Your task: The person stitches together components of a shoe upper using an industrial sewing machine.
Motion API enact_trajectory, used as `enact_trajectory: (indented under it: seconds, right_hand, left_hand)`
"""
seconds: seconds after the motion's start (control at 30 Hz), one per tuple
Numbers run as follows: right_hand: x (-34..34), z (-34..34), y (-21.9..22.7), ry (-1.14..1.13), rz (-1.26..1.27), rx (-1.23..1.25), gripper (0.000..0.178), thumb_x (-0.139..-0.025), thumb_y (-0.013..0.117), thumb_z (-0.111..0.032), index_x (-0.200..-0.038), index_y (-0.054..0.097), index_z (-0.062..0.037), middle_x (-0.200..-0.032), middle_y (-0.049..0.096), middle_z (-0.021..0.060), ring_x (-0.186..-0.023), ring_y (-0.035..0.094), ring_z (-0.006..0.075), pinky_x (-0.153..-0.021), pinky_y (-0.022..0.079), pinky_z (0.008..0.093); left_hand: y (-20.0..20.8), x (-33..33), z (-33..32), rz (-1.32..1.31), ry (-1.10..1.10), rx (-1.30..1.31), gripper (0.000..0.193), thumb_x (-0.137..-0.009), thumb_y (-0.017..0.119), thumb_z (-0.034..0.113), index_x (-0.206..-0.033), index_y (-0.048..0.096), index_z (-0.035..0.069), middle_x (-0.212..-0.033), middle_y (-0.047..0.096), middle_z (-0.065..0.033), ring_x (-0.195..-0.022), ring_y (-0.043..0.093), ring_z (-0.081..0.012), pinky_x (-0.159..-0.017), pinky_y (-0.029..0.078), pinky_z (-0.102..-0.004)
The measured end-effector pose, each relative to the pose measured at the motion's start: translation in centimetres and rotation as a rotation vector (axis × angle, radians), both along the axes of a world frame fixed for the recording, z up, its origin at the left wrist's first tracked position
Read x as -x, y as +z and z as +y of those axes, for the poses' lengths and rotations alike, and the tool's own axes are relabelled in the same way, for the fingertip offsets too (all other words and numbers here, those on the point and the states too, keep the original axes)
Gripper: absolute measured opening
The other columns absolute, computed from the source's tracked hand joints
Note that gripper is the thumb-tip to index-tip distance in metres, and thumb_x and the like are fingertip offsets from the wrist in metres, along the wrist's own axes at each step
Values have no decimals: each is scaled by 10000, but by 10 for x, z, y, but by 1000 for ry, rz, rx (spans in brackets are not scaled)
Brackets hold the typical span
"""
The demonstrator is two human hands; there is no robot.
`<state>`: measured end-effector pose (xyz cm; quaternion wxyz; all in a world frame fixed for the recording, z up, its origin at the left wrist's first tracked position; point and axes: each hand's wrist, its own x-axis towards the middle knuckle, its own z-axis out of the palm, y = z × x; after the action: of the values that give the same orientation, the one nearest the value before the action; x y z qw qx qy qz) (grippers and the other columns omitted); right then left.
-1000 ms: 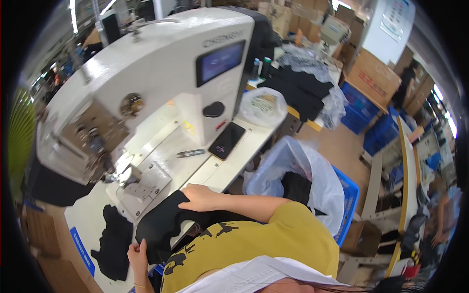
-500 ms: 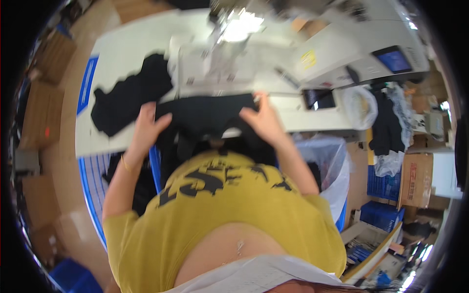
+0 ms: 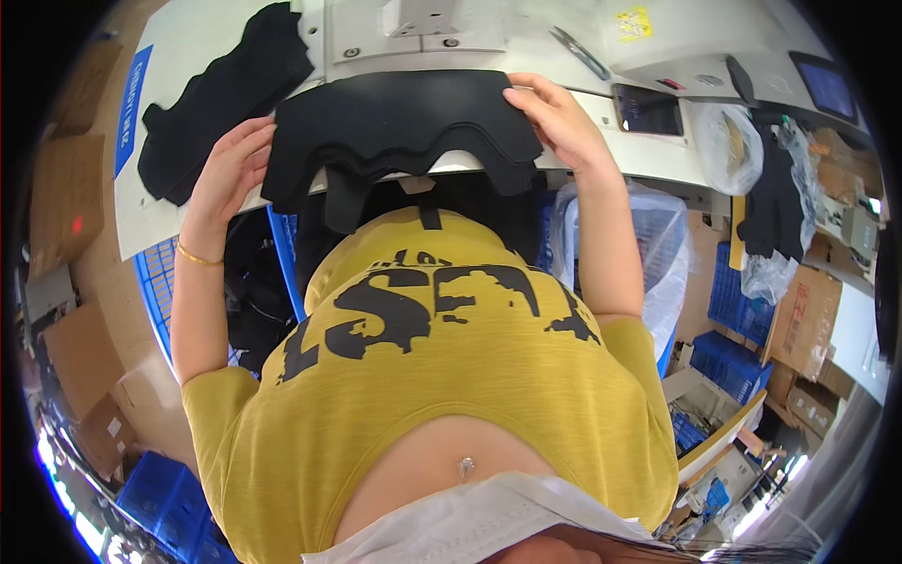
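Cloth [image 3: 395,108], black and cut with a wavy near side, now shows almost its whole face at the bench's front edge. Half a second ago the hands sat further over its top, thumbs inward; now they have moved out to its two ends. For the handling, I take this to mean the piece is spread and steadied rather than gathered.

The right hand [image 3: 570,130] has its fingertips close together, lightly clamped on the far right corner of the cloth. The left hand [image 3: 230,169] has bent fingers along the left end; I cannot tell whether they pinch it or only touch.

At least two layers show, their scalloped edges stepped apart, with flaps hanging over the bench's front edge. The surface is matte and smooth, thick enough to keep a clean outline. A second black piece [image 3: 235,94], also wavy, lies on the left part of the white bench [image 3: 178,56]. Just beyond the cloth sits a shiny flat metal plate [image 3: 376,39] with screws; toward the right are slim metal snips [image 3: 580,53], a glossy dark phone [image 3: 648,110] and a crinkled clear bag [image 3: 723,150].
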<state>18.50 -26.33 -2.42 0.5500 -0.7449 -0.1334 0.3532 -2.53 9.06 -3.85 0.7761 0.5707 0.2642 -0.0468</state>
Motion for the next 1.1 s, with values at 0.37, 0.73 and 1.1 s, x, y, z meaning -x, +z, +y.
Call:
enact_trajectory:
  seconds: [0.37,0.73,1.1]
  right_hand:
    - [1,-3,-11,-41,18,-134,412,-909,670,-128,-1261,532,38,-1079,665,133,-966,629,148,-834,504,259]
    - [2,1,-11,-64,9,-146,440,-918,648,-90,-1313,493,23,-1045,662,124,-939,625,147,-827,495,262]
    - [18,-12,-31,-189,-272,-107,461,-908,551,7,-1364,501,-31,-1185,566,114,-1081,532,135,-948,413,251]
  left_hand:
    - [12,1,-18,-9,-10,-98,311,-950,607,158,-1197,565,-27,-994,642,-48,-849,631,-96,-758,540,-223]
    - [17,1,-20,14,56,-129,372,-919,626,135,-1236,556,-47,-1014,654,-65,-886,644,-108,-783,530,-239]
    - [26,10,-79,28,38,49,296,-903,640,141,-1162,541,38,-894,524,29,-656,437,-26,-541,361,-186]
